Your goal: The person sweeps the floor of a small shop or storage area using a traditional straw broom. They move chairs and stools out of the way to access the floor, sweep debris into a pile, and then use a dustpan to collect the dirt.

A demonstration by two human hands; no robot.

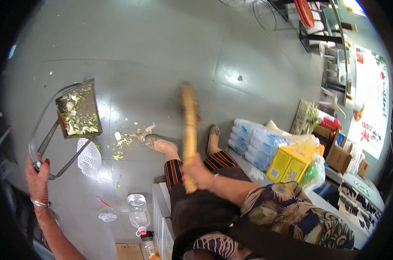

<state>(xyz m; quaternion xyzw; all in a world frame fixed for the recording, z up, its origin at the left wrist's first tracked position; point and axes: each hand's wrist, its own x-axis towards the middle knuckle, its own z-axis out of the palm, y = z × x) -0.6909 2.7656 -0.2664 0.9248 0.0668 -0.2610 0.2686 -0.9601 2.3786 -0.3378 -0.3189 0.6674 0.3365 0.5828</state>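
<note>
We are mid-sweep: our left hand (37, 172) grips the dustpan (78, 111), already holding scraps, our right hand (198, 173) clasps the broom (189, 125), and next we judge the scraps (126, 141) between them need brushing in.

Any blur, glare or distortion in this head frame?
Head view: the broom in the right hand is motion-blurred; the dustpan held by the left hand stays sharp; glare patches on the grey floor; fisheye bends edges, dark rim.
</note>
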